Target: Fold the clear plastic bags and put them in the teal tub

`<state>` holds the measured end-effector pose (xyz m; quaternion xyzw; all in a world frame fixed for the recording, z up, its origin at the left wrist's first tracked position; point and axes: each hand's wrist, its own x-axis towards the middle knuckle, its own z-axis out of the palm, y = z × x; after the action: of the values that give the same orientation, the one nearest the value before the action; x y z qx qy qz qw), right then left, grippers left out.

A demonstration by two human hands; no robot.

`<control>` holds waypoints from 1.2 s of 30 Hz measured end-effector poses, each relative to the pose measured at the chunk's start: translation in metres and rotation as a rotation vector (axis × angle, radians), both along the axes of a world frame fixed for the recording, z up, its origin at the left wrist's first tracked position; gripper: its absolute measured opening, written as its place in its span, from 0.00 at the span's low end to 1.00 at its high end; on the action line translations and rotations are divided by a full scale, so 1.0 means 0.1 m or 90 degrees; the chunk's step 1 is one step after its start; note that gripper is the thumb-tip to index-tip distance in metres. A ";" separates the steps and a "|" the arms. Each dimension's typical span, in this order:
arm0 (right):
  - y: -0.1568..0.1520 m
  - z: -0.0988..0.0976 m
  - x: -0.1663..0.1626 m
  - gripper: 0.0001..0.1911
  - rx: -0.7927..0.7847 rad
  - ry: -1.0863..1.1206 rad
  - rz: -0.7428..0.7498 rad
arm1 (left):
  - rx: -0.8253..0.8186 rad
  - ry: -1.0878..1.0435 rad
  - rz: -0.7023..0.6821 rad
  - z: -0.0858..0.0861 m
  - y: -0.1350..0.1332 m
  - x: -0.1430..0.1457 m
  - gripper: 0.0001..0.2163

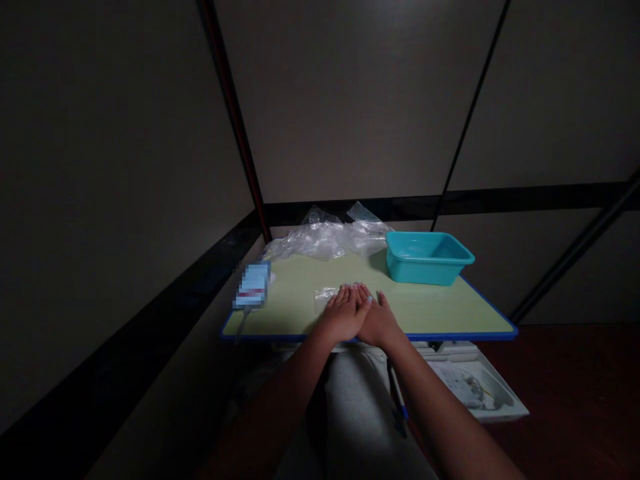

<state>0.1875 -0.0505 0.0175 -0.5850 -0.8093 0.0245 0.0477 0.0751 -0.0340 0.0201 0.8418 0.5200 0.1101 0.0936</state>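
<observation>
Both of my hands rest side by side near the front edge of the table (440, 310). My left hand (344, 317) lies flat with its fingers stretched forward, its thumb over my right hand (377, 321). The right one is flat too, its fingers extended and its thumb apart. Beneath and beside the left fingers is a small clear plastic bag (323, 300), partly hidden by the hands. What lies under the palms, if anything, is hidden.
A turquoise plastic basin (425, 270) stands at the right. Crumpled clear plastic bags (325, 240) lie along the back. A phone-like screen (253, 285), blurred out, is at the left edge. Below the tabletop, an open white drawer (493, 400) juts out at right.
</observation>
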 end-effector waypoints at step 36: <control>0.03 -0.04 0.00 0.34 -0.012 -0.031 -0.011 | 0.012 -0.017 -0.087 0.02 -0.03 -0.14 0.32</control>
<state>0.1872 -0.0478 0.0136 -0.5927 -0.8050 0.0175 0.0223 0.0611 -0.0367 0.0217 0.8745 0.4593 0.1198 0.1002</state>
